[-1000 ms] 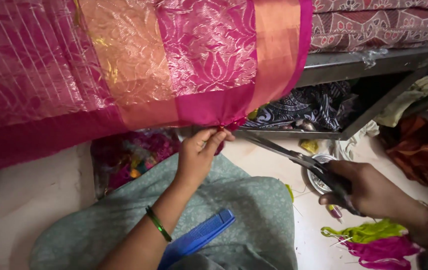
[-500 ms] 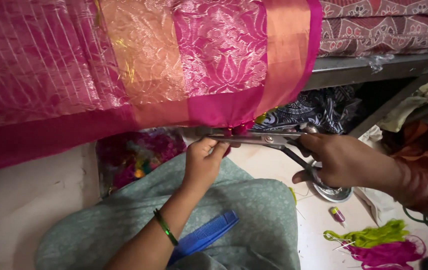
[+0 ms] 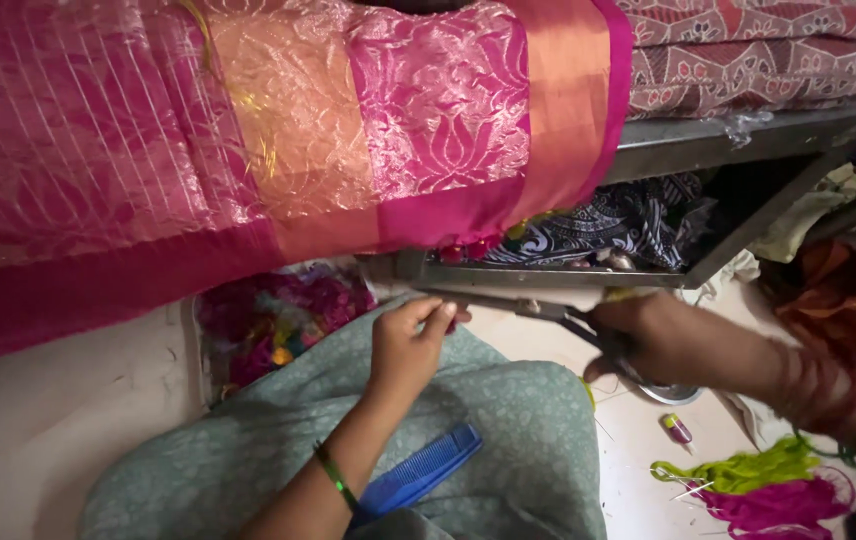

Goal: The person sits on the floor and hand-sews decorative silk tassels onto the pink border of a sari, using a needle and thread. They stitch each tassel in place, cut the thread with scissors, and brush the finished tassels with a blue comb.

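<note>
A pink and orange woven cloth (image 3: 298,150) with gold patterns hangs over the edge of a bed, small tassels (image 3: 463,250) along its lower hem. My left hand (image 3: 408,345), a green bangle on its wrist, is pinched shut just below the hem at the tip of the scissor blades; what it pinches is too small to make out. My right hand (image 3: 663,340) grips the handles of metal scissors (image 3: 518,308), whose blades point left and meet my left fingers.
A blue comb (image 3: 418,478) lies on my lap, which is covered in grey-green printed cloth (image 3: 508,430). Green and pink thread bundles (image 3: 768,480) lie on the floor at the right. A metal bed frame (image 3: 728,150) and heaped clothes (image 3: 608,225) sit beneath the bed.
My right hand swung the scissors in from the right to my left fingers. My left hand dropped a little below the hem. The camera view shifted.
</note>
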